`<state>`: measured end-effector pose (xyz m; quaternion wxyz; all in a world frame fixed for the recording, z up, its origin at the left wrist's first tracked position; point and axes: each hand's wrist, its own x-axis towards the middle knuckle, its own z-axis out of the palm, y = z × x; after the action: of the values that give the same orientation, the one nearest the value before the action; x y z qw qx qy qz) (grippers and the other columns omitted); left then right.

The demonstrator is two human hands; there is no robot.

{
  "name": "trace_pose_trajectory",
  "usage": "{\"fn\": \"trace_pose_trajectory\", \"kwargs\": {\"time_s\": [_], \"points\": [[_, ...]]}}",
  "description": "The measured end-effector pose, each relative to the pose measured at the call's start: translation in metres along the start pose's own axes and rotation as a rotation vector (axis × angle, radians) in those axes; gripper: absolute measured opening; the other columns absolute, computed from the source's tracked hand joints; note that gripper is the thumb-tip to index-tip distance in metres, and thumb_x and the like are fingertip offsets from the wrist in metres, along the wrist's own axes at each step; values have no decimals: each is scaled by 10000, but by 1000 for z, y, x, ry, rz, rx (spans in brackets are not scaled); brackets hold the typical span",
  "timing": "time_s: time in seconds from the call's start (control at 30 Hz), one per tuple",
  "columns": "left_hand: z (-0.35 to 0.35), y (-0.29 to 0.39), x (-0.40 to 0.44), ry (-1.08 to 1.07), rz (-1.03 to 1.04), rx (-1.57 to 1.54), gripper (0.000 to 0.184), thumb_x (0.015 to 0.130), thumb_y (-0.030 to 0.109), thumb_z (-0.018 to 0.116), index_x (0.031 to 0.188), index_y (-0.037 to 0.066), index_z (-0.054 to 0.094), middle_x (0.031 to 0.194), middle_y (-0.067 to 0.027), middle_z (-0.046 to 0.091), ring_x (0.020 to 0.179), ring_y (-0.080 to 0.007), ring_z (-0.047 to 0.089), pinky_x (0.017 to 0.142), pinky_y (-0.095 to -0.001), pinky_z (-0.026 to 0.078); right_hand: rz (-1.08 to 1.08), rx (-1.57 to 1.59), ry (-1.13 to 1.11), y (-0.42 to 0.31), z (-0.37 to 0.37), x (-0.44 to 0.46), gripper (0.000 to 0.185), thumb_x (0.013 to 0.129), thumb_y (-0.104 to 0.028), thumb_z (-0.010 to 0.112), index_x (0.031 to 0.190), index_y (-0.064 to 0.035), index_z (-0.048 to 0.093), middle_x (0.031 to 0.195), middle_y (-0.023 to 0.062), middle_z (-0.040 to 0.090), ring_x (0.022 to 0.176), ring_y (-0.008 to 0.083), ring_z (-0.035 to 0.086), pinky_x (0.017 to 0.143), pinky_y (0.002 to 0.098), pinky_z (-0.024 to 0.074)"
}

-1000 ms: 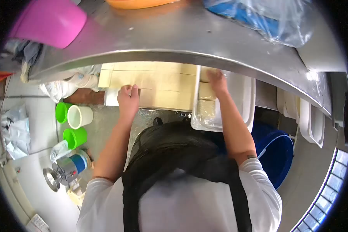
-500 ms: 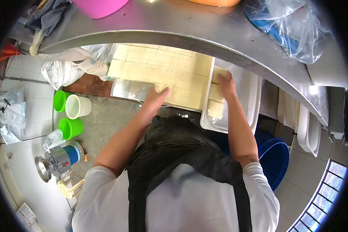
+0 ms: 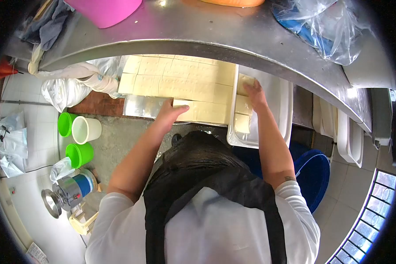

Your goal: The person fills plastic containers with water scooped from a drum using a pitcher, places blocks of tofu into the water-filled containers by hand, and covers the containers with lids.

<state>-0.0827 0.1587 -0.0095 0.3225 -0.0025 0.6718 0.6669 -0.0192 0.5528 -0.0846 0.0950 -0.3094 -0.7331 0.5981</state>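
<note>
With left hand (image 3: 169,115), grasping the front row of tofu-like blocks (image 3: 209,111) at its left end. With right hand (image 3: 254,93), touching the rear block (image 3: 241,84) in the white tray (image 3: 280,110); cannot tell whether gripping.

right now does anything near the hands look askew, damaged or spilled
Nothing looks clearly damaged or spilled. One uneven spot: the near row of pale blocks stops short at the left hand, baring the metal surface, while rows behind reach farther left.
</note>
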Motion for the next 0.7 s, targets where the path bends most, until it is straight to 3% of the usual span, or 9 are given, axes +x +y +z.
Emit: {"fn": "trace_pose_trajectory", "kwargs": {"time_s": [0.1, 0.23, 0.3, 0.33, 0.4, 0.43, 0.5, 0.57, 0.7], "points": [[-12, -4, -6, 9, -28, -80, 652, 843, 160, 840, 1363, -96, 542, 1271, -189, 677, 1169, -270, 647, 1015, -395, 496, 1, -144, -2, 2, -5, 5, 802, 909, -355, 802, 1517, 22, 440, 1291, 206, 674, 1129, 259, 654, 955, 395, 539], [-42, -28, -7, -35, -58, -264, 604, 898, 118, 787, 1398, -72, 508, 1286, -169, 666, 1175, -247, 645, 1005, -396, 514, 32, -50, -9, -11, -3, -8, 763, 907, -361, 798, 1488, 15, 478, 1340, 233, 654, 1191, 324, 656, 986, 426, 535], [-56, -33, -13, -39, -81, -429, 581, 915, 113, 766, 1413, -38, 506, 1316, -149, 653, 1180, -247, 645, 1016, -404, 519, -171, -199, 232, 23, -1, 10, 673, 918, -376, 779, 1408, 19, 541, 1359, 245, 641, 1190, 372, 655, 975, 458, 541], [-61, -33, -17, -39, -96, -469, 579, 925, 105, 748, 1433, -16, 499, 1326, -134, 649, 1180, -251, 648, 1027, -409, 522, -172, -198, 236, 4, 0, 0, 673, 918, -376, 779, 1408, 19, 541, 1359, 245, 641, 1190, 372, 655, 975, 458, 541], [-64, -33, -22, -27, -72, -484, 580, 932, 117, 736, 1440, -21, 492, 1325, -135, 652, 1185, -262, 653, 1030, -414, 526, -347, -617, 438, -40, 4, -32, 627, 930, -335, 773, 1394, 22, 548, 1392, 244, 618, 1218, 371, 635, 994, 463, 535], [-63, -29, -24, -13, -47, -501, 582, 940, 129, 724, 1448, -25, 485, 1323, -135, 656, 1189, -272, 659, 1033, -419, 529, -346, -617, 441, -54, 11, -47, 627, 930, -335, 773, 1394, 22, 548, 1392, 244, 618, 1218, 371, 635, 994, 463, 535], [-51, -13, -28, -57, -32, -495, 590, 931, 107, 731, 1452, -19, 483, 1321, -133, 652, 1191, -259, 652, 1030, -414, 528, -458, -414, 313, -82, 29, -81, 620, 932, -184, 765, 1457, 22, 507, 1328, 216, 638, 1226, 270, 614, 1021, 381, 513], [-29, 10, -28, -114, -17, -486, 600, 922, 86, 737, 1455, -12, 481, 1319, -131, 648, 1193, -245, 645, 1026, -409, 528, -245, -228, -69, -139, 43, -134, 670, 920, -212, 796, 1475, 13, 494, 1440, 224, 580, 1312, 346, 574, 1056, 456, 509], [56, 76, -32, -368, 134, -460, 660, 938, 129, 755, 1497, -6, 431, 1358, -125, 620, 1243, -227, 609, 1060, -400, 499, -268, 322, -425, -144, 59, -172, 893, 929, -253, 810, 1605, -1, 285, 1486, 196, 520, 1385, 297, 488, 1158, 414, 407]]}}
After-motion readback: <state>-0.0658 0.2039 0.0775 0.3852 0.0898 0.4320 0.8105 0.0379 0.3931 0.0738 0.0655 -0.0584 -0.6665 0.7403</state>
